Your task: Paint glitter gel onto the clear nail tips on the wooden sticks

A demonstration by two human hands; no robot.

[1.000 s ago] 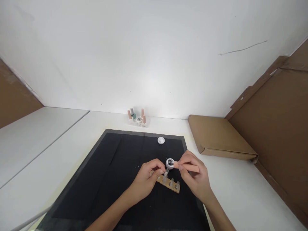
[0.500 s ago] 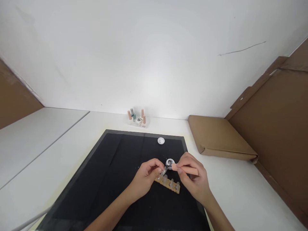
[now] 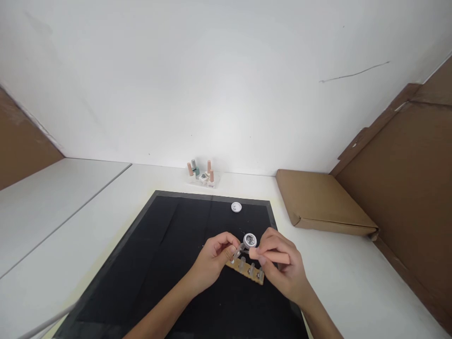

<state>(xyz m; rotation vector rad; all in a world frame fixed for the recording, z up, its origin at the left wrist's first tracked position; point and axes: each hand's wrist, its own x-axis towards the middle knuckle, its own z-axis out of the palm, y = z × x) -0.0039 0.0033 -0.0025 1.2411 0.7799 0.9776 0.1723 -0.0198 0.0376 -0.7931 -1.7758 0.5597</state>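
Mat (image 3: 141, 245), black with a dark grey border, lies on the white tabletop (image 3: 339, 263); both hands work over its right-hand part. Left hand (image 3: 216, 259): thumb and fingertips closed together on a small clear piece (image 3: 237, 254), which points up and to the right, just beside the jar. Right hand (image 3: 284, 263): fingers clamped on a peach-coloured handle (image 3: 271, 255), held close to level, its narrow dark tip directed left at the clear piece. Contact between tip and clear piece: cannot tell at this scale. Open white jar (image 3: 250, 240) sits on the mat, between and slightly beyond the hands; contents silvery and dark. Tan strip (image 3: 247, 271) lies aslant on the mat below the jar, its left end near the left fingertips, its right end nearer the wearer; several clear upright pieces (image 3: 252, 268) stand along it, with small silvery spots near the bases of those at right. White lid (image 3: 236, 207) rests on the mat near its far edge, beyond the jar. Fine specks are visible on the mat to the left of the jar. Clear tray (image 3: 215, 184) stands on the tabletop near the white wall (image 3: 226, 94), holding peach-capped bottles (image 3: 211, 176) and a teal bottle (image 3: 196, 171) with a silvery cap. Flat cardboard box (image 3: 321, 200) lies on the tabletop to the right, well apart from the tray
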